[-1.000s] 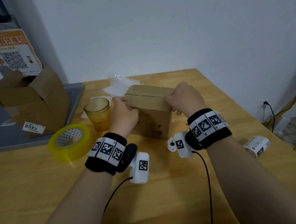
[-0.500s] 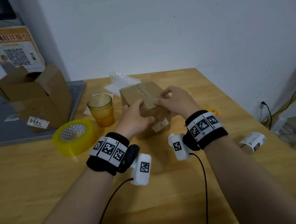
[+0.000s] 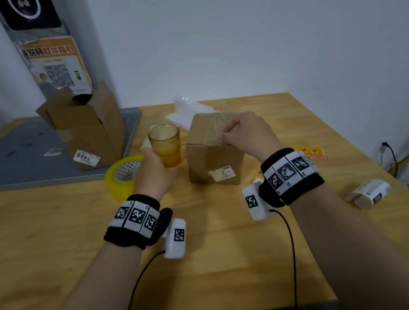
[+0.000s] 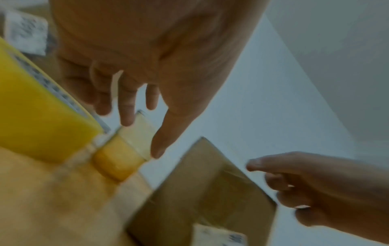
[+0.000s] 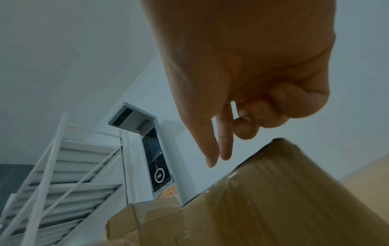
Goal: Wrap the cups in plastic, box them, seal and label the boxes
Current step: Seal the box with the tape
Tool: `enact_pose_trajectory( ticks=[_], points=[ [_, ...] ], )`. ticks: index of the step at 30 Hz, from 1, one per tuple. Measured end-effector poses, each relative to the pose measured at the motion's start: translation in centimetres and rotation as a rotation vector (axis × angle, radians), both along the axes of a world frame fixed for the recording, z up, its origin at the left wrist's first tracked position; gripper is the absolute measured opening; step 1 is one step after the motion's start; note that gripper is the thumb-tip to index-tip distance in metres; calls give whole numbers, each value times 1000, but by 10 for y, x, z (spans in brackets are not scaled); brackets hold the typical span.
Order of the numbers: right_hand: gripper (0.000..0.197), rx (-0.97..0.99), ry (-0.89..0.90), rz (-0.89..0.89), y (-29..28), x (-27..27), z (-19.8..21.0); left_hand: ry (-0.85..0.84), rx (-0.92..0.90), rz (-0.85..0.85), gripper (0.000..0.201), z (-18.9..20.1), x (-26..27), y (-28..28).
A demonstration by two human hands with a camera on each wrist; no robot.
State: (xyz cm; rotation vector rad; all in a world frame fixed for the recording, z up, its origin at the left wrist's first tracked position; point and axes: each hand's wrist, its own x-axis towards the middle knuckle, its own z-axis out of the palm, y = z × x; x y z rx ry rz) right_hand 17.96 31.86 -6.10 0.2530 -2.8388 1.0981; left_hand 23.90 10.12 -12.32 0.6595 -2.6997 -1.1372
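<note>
A taped cardboard box (image 3: 213,151) stands mid-table with a small label (image 3: 222,173) on its near face. My right hand (image 3: 231,133) rests its fingertips on the taped top near the front edge. In the right wrist view the right hand (image 5: 218,158) has thumb and forefinger straight over the box (image 5: 273,199), gripping nothing. My left hand (image 3: 155,161) is off the box, fingers relaxed and empty, between the yellow tape roll (image 3: 124,173) and the amber glass cup (image 3: 165,143). The left wrist view shows the left hand (image 4: 134,108) just short of the cup (image 4: 120,158).
An open cardboard box (image 3: 87,126) stands on a grey mat (image 3: 22,159) at the back left. Clear plastic sheets (image 3: 188,108) lie behind the cup. A label roll (image 3: 369,193) and red-yellow stickers (image 3: 311,152) lie near the table's right edge.
Both hands turned the box, which now stands upright with its label facing me. My left hand let go and moved left toward the cup. My right hand stayed on the top.
</note>
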Motion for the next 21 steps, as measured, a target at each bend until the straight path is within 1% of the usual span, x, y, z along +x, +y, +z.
enact_pose_trajectory(
  ticks=[2, 3, 4, 5, 8, 10, 12, 14, 15, 17, 19, 21],
  points=[
    [10, 29, -3, 61, -8, 7, -1, -187, -193, 46, 77, -6, 3, -21],
    [10, 26, -17, 96, -11, 11, -3, -263, -252, 53, 81, -9, 4, -31],
    [10, -1, -52, 138, -15, 14, -5, -326, -280, 52, 80, -10, 5, -38],
    [10, -38, -99, 178, -18, 17, -7, -377, -298, 46, 75, -11, 6, -45],
    [13, -68, -180, 232, -27, 20, -13, -438, -376, 33, 45, -14, 8, -57],
    [17, -56, -176, 216, -31, 17, -17, -446, -416, 26, 40, -11, 11, -60],
    [19, -35, -165, 199, -35, 14, -20, -421, -396, -16, 44, -4, 18, -58],
    [20, -32, -177, 212, -37, 13, -22, -328, -325, -61, 48, 7, 28, -53],
    [21, -48, -201, 229, -38, 13, -22, -256, -245, -87, 49, 13, 32, -50],
    [33, -86, -276, 275, -40, 18, -19, -133, 43, -98, 50, 29, 42, -43],
    [51, -105, -365, 358, -43, 25, -16, -80, 329, -97, 45, 43, 49, -35],
    [61, -174, -434, 434, -47, 33, -15, -58, 510, -144, 35, 53, 55, -27]
  ],
)
